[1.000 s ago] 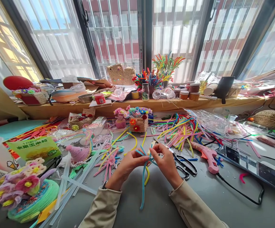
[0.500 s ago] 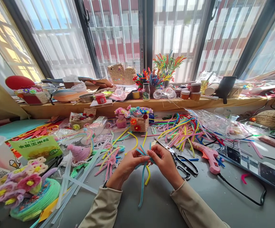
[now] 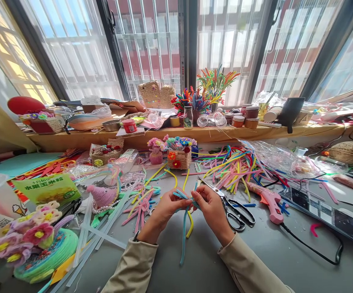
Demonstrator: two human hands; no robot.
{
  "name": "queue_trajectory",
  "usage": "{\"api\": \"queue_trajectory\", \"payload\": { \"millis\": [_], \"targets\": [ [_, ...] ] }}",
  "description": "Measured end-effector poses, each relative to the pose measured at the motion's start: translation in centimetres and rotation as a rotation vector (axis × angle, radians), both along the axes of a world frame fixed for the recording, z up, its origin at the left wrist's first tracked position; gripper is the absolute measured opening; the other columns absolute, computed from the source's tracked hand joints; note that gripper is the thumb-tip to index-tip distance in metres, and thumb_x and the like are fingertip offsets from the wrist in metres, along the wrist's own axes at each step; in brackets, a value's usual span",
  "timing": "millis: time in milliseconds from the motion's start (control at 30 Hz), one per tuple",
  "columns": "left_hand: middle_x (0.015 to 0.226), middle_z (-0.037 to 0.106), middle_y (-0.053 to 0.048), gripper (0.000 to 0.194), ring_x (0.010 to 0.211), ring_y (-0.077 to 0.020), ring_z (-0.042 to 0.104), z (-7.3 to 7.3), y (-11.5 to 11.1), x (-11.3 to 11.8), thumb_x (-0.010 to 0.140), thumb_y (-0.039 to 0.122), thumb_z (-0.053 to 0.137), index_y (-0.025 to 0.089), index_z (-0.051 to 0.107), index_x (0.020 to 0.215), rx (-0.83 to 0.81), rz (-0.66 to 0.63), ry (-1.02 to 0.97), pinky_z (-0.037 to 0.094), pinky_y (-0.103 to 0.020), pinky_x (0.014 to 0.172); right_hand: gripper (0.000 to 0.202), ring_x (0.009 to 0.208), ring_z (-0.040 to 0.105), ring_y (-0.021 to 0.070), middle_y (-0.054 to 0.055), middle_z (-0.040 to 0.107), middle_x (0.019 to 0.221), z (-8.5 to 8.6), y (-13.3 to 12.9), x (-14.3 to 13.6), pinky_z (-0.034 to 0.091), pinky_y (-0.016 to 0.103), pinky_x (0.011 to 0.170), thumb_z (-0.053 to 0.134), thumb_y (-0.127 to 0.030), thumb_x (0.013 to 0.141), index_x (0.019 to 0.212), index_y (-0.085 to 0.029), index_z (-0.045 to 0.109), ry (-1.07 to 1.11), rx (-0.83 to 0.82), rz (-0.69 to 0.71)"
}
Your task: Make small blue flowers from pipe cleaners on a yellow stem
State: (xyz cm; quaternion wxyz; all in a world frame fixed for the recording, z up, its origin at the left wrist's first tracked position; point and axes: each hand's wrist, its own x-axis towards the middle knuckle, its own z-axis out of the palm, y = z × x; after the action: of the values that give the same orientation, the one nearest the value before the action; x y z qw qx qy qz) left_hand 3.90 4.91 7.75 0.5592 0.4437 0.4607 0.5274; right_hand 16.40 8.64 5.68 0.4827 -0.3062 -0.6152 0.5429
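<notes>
Light blue pipe cleaners [image 3: 183, 240] are pinched between both hands over the grey table, with one long end hanging down. My left hand [image 3: 168, 211] is closed on them, and short blue ends stick up past its fingertips. Close beside it, my right hand [image 3: 208, 207] pinches the same bundle with thumb and fingers. How the strands cross is partly hidden by the fingers. A yellow pipe cleaner [image 3: 190, 226] lies on the table behind the hanging end. Black-handled scissors [image 3: 237, 213] rest just right of my right hand.
Right of the scissors lie a pink glue gun [image 3: 268, 201] with its cord and a phone [image 3: 325, 213]. A heap of coloured pipe cleaners [image 3: 231, 167] spreads behind. At left are glue sticks [image 3: 83, 232], a pink crocheted cone [image 3: 103, 197] and a flower-topped green piece [image 3: 48, 256].
Both hands stay together at nearly the same spot. The short blue ends above the fingers have shifted and lean differently, and my right fingers have moved slightly.
</notes>
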Motion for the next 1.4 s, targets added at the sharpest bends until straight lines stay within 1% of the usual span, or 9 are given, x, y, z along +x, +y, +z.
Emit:
{"api": "queue_trajectory", "payload": {
  "millis": [233, 333, 433, 600, 767, 900, 1100, 1200, 1400],
  "targets": [
    [0.050, 0.055, 0.003, 0.024, 0.053, -0.0128, 0.054, 0.0, 0.1, 0.0, 0.049, 0.026, 0.071, 0.014, 0.052, 0.058, -0.017, 0.050, 0.090, 0.039, -0.023, 0.054, 0.022, 0.044, 0.050, 0.0112, -0.003, 0.048, 0.052, -0.1, -0.2, -0.1, 0.040, 0.022, 0.042, 0.049, -0.040, 0.070, 0.064, -0.020, 0.045, -0.054, 0.043, -0.071],
    [0.055, 0.058, 0.001, 0.026, 0.055, -0.0138, 0.056, 0.1, -0.1, 0.1, 0.049, 0.029, 0.070, 0.014, 0.055, 0.064, -0.039, 0.058, 0.101, 0.040, -0.024, 0.056, 0.022, 0.045, 0.050, 0.0116, -0.003, 0.050, 0.053, 0.0, 0.0, 0.1, 0.039, 0.022, 0.041, 0.050, -0.041, 0.069, 0.063, -0.020, 0.046, -0.071, 0.040, -0.032],
    [0.063, 0.060, -0.001, 0.031, 0.062, -0.0155, 0.058, 0.3, -0.3, 0.1, 0.051, 0.029, 0.069, 0.015, 0.056, 0.076, -0.109, 0.033, 0.067, 0.041, -0.025, 0.061, 0.021, 0.045, 0.049, 0.0116, -0.003, 0.050, 0.053, 0.3, 0.4, 0.4, 0.039, 0.023, 0.043, 0.050, -0.040, 0.069, 0.064, -0.020, 0.047, -0.100, 0.044, 0.014],
    [0.070, 0.060, -0.002, 0.035, 0.070, -0.0144, 0.057, -0.1, -0.1, -0.2, 0.055, 0.026, 0.068, 0.016, 0.054, 0.085, -0.148, 0.049, -0.059, 0.041, -0.026, 0.068, 0.020, 0.055, 0.048, 0.0119, -0.002, 0.050, 0.057, 0.2, 1.2, 0.9, 0.037, 0.023, 0.053, 0.052, -0.037, 0.068, 0.062, -0.019, 0.049, -0.133, 0.099, -0.039],
    [0.066, 0.059, 0.000, 0.036, 0.062, -0.0114, 0.056, -0.5, 0.2, -0.5, 0.054, 0.023, 0.069, 0.014, 0.053, 0.086, -0.113, 0.066, -0.019, 0.041, -0.022, 0.062, 0.020, 0.053, 0.043, 0.0105, -0.003, 0.047, 0.055, 0.2, 1.6, 1.1, 0.032, 0.021, 0.049, 0.055, -0.037, 0.065, 0.059, -0.018, 0.050, -0.180, 0.066, 0.086],
    [0.061, 0.059, 0.001, 0.033, 0.058, -0.0097, 0.056, -0.4, 0.3, -0.5, 0.053, 0.021, 0.069, 0.014, 0.052, 0.080, -0.089, 0.120, -0.007, 0.041, -0.019, 0.056, 0.022, 0.052, 0.043, 0.0103, -0.003, 0.050, 0.052, 0.4, 1.5, 1.1, 0.031, 0.021, 0.049, 0.055, -0.036, 0.065, 0.055, -0.017, 0.051, -0.261, 0.076, 0.136],
    [0.073, 0.062, -0.004, 0.030, 0.072, -0.0156, 0.058, -0.8, 0.4, -0.6, 0.055, 0.024, 0.068, 0.012, 0.055, 0.079, -0.074, 0.156, -0.046, 0.044, -0.027, 0.069, 0.027, 0.050, 0.045, 0.0104, -0.002, 0.052, 0.051, -0.3, 2.0, 1.3, 0.033, 0.022, 0.049, 0.054, -0.040, 0.065, 0.053, -0.017, 0.049, -0.259, 0.037, 0.061],
    [0.071, 0.062, -0.003, 0.027, 0.067, -0.0154, 0.060, -0.9, 0.5, -0.7, 0.056, 0.027, 0.067, 0.012, 0.056, 0.077, -0.100, 0.162, 0.008, 0.045, -0.027, 0.066, 0.028, 0.050, 0.045, 0.0101, -0.002, 0.051, 0.051, -0.5, 2.1, 1.4, 0.033, 0.021, 0.050, 0.054, -0.041, 0.065, 0.055, -0.016, 0.050, -0.212, -0.013, 0.061],
    [0.064, 0.061, -0.003, 0.026, 0.060, -0.0128, 0.058, -0.7, 0.3, -0.3, 0.055, 0.029, 0.067, 0.011, 0.059, 0.072, -0.186, 0.102, 0.092, 0.044, -0.023, 0.058, 0.029, 0.051, 0.043, 0.0095, -0.004, 0.047, 0.050, -0.2, 2.1, 1.5, 0.033, 0.021, 0.052, 0.054, -0.042, 0.066, 0.053, -0.016, 0.048, -0.114, -0.058, 0.012]
  ]
}}
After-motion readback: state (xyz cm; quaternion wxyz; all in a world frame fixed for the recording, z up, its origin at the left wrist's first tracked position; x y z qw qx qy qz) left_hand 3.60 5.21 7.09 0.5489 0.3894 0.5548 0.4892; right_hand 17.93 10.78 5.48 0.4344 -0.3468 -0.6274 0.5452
